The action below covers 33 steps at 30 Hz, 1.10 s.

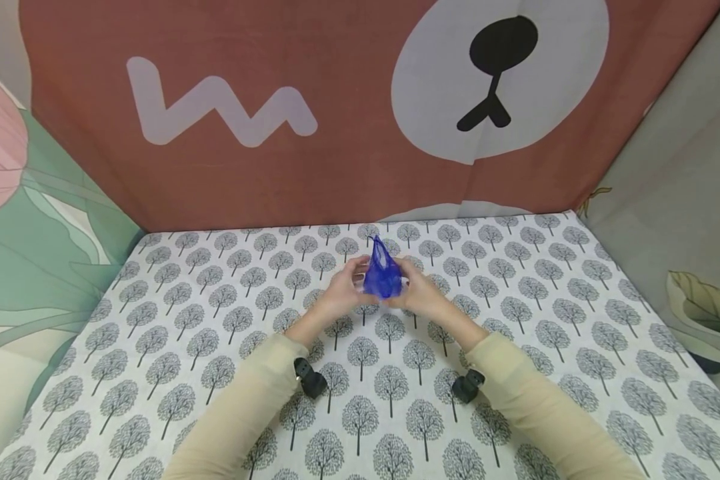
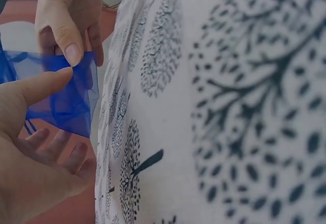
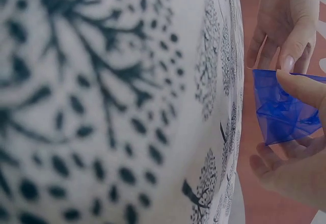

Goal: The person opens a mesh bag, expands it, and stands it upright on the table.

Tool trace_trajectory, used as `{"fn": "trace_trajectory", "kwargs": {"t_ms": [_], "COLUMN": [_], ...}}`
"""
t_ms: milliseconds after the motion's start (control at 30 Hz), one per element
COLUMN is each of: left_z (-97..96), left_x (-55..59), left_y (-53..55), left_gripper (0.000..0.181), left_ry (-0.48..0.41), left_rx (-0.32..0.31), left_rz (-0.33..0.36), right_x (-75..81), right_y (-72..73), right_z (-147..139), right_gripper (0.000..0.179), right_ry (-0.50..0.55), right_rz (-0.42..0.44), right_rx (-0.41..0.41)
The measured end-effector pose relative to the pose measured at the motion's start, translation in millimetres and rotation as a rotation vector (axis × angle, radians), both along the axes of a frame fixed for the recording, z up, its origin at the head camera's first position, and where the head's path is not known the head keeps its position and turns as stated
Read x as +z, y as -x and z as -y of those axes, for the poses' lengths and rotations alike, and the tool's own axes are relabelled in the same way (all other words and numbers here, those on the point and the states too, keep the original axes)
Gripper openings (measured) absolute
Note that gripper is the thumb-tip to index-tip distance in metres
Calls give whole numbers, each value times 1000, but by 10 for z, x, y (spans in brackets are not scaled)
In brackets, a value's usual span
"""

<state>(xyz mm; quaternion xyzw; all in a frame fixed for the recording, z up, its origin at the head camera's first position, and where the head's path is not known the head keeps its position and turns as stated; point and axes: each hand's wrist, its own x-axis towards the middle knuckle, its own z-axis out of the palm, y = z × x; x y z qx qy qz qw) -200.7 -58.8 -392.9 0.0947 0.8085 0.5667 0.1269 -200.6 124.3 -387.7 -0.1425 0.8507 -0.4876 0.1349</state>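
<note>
A small sheer blue organza drawstring bag stands upright between my two hands over the middle of the table, its narrow gathered top pointing up and away from me. My left hand holds it from the left, with the thumb at the near bottom edge and the fingers round the far side. From the right, my right hand holds it the same way, thumb in front and fingers behind. In the left wrist view, the see-through bag shows dark folds inside, and both thumbtips lie close together on it.
A white cloth with grey trees covers the table. Behind it hangs a reddish-brown curtain with a bear print, and patterned curtains stand at both sides. Black wrist cameras are strapped near the cuffs of the cream sleeves.
</note>
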Motion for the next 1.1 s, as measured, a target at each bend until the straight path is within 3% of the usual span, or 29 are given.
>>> {"fn": "trace_trajectory", "kwargs": {"t_ms": [333, 567, 767, 1100], "left_z": [-13, -4, 6, 14], "left_x": [-41, -38, -39, -39], "left_y": [24, 29, 32, 27], "left_gripper": [85, 77, 71, 68], "left_ry": [84, 108, 111, 101], "left_rx": [-9, -1, -10, -16], "left_rz": [-26, -39, -43, -39], "right_x": [6, -19, -30, -38], "right_y": [-20, -2, 22, 53], "right_z": [-3, -19, -43, -90], "right_gripper": [88, 87, 88, 92], "right_ry": [-49, -14, 78, 82], "right_rz": [5, 1, 61, 128], "right_rx": [36, 59, 53, 14]}}
